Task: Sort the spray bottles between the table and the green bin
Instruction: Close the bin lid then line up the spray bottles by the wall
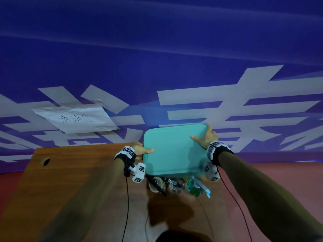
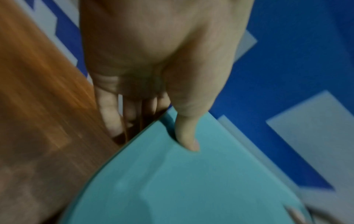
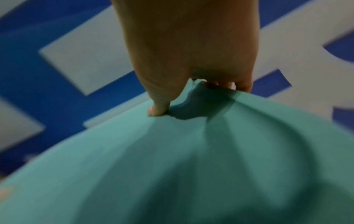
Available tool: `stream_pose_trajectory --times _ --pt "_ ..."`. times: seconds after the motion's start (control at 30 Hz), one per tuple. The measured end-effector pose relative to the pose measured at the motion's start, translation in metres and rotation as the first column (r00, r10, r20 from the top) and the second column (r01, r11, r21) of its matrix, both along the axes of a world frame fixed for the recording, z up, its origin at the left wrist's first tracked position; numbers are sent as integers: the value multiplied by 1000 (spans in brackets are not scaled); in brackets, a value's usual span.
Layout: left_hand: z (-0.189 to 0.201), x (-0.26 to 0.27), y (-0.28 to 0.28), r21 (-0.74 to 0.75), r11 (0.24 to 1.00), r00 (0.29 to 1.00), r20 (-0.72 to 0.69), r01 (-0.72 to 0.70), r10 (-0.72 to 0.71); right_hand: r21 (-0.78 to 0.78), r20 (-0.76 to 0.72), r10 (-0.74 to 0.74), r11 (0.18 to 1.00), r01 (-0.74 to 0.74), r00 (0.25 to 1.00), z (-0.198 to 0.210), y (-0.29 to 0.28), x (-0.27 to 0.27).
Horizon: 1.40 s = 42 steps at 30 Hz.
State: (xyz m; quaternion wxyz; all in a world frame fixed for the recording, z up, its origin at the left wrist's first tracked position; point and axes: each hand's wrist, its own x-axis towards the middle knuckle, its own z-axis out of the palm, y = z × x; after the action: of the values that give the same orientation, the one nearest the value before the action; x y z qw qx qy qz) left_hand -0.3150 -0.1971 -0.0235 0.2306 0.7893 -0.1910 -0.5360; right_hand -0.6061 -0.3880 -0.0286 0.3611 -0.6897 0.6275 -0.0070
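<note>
The green bin (image 1: pixel 174 151) is held bottom-up and tilted above the far right part of the worktop (image 1: pixel 73 172), its flat underside turned toward the head camera and its near edge hanging over the spray bottles. It is gripped at both sides: the left hand (image 1: pixel 140 149) is closed on its left edge, the thumb (image 2: pixel 186 136) pressed flat on the underside and the fingers (image 2: pixel 109 115) reaching down past the rim on the other side, while the right hand (image 1: pixel 206 137) is clamped on the far right corner, thumb (image 3: pixel 159 108) on the underside and the other fingers wrapped over the edge. Just beneath the bin's near edge, three spray bottles are seen from above on the worktop, side by side in a row: two clear bottles (image 1: pixel 157 185) (image 1: pixel 175 184) with dark trigger heads, and to their right a green spray bottle (image 1: pixel 194 186) with a white and light-blue trigger. Whether the bottles touch the bin cannot be told. Marker-covered wrist units and trailing black cables (image 1: pixel 127 198) are worn on both forearms. A round hole (image 1: pixel 45 161) is cut in the far left of the worktop. Behind it, a sheet of paper (image 1: pixel 75 117) with handwriting is stuck on a blue backdrop (image 1: pixel 157 49) with large white characters.
</note>
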Motion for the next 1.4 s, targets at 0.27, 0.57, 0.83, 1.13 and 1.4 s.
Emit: stream_pose_trajectory --times 0.27,0.57,0.83,1.13,1.4 --pt "21 -32 18 -120 976 809 583 180 -77 -546 -181 318 754 -364 931 49 63 8" --pt "73 -81 101 -32 582 420 723 813 -548 -364 -368 835 274 -890 408 52 178 4" --pt "65 -100 136 231 468 154 745 853 -649 -113 -474 731 501 -858 490 19 224 5" --pt "57 -79 164 128 722 404 756 680 -515 -56 -403 710 610 -790 577 7 248 20" --pt "66 -10 209 157 841 522 720 517 -456 -82 -338 761 562 -823 553 22 282 94"
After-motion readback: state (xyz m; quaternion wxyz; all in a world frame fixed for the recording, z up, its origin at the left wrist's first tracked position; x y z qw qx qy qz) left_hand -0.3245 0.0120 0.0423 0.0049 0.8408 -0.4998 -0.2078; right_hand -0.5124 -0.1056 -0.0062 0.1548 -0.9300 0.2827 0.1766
